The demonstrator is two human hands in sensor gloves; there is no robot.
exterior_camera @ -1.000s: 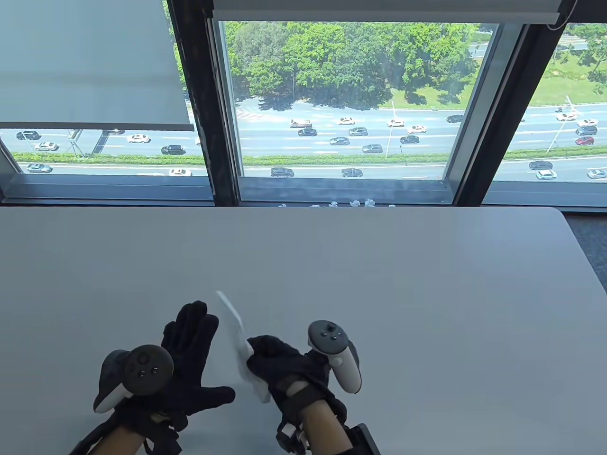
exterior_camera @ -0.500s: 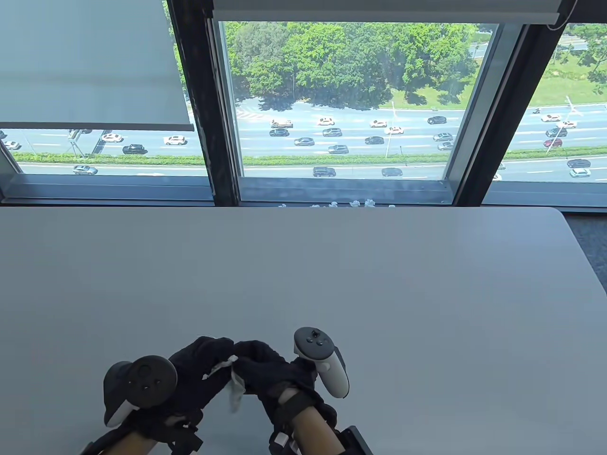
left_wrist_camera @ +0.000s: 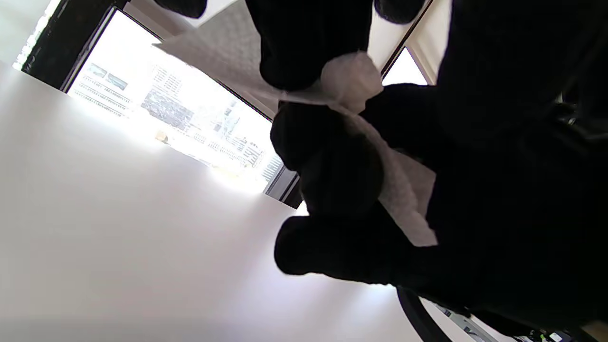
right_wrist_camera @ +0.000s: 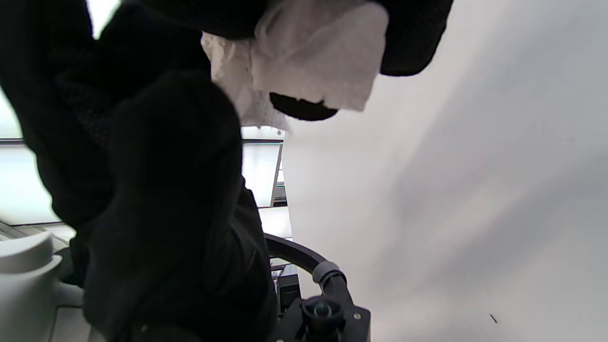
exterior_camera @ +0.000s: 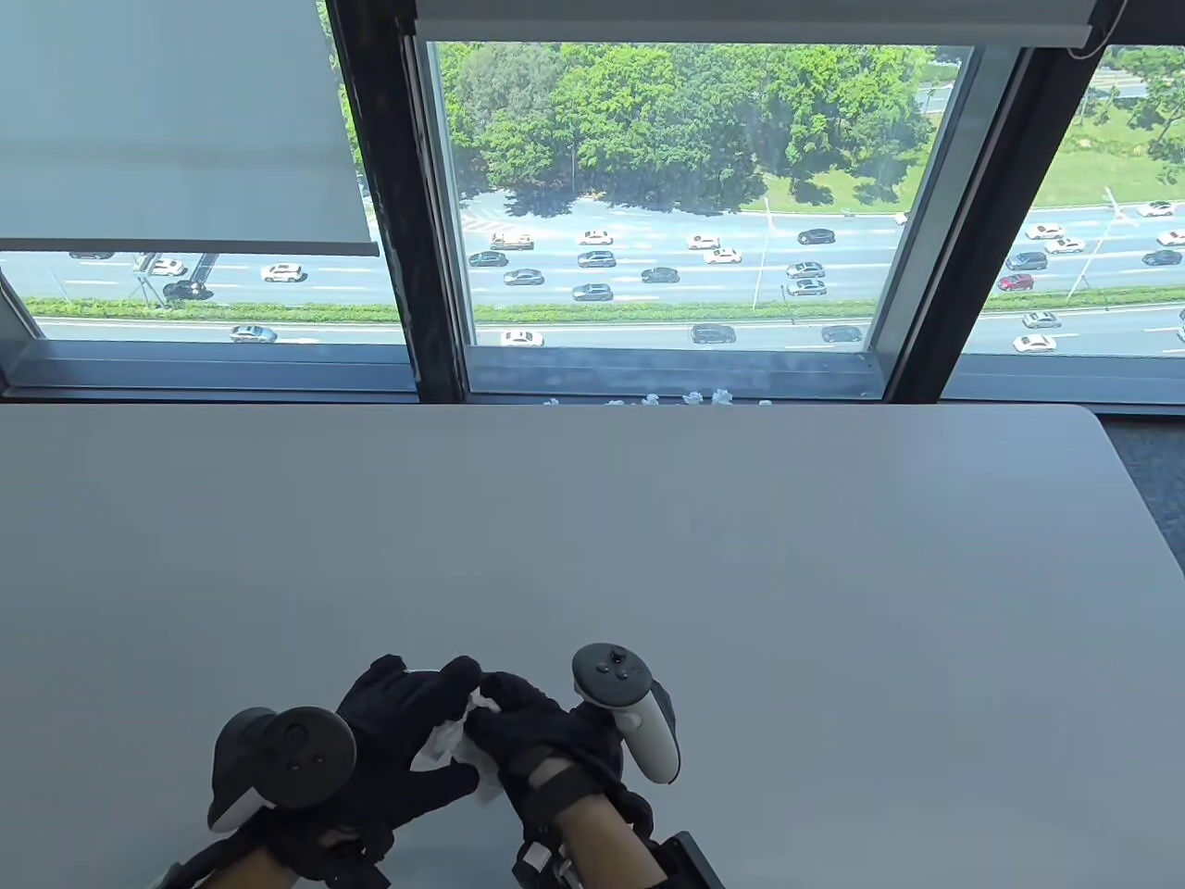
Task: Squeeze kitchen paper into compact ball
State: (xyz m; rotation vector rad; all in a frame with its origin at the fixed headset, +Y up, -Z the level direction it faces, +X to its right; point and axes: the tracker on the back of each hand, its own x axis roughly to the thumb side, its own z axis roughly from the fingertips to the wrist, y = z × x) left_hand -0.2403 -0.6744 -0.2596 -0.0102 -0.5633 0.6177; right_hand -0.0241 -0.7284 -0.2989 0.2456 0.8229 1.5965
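A white sheet of kitchen paper (exterior_camera: 449, 741) is bunched between both gloved hands, just above the near edge of the grey table (exterior_camera: 648, 519). My left hand (exterior_camera: 407, 732) curls its fingers over the paper from the left. My right hand (exterior_camera: 514, 722) grips it from the right, fingers closed around it. In the left wrist view the paper (left_wrist_camera: 351, 80) is crumpled between dark fingers, with a flat flap (left_wrist_camera: 223, 52) sticking out. In the right wrist view a wad of paper (right_wrist_camera: 318, 52) bulges out under the fingers. Most of the paper is hidden inside the hands.
Several small white paper balls (exterior_camera: 690, 399) lie along the sill beyond the table's far edge. A large window with a dark frame (exterior_camera: 398, 204) stands behind. A dark device (exterior_camera: 694, 857) sits at the near edge by my right forearm.
The paper hung as a loose sheet from my right hand while my left hand was spread open. My left hand has closed onto it, and both hands now press it into a smaller wad.
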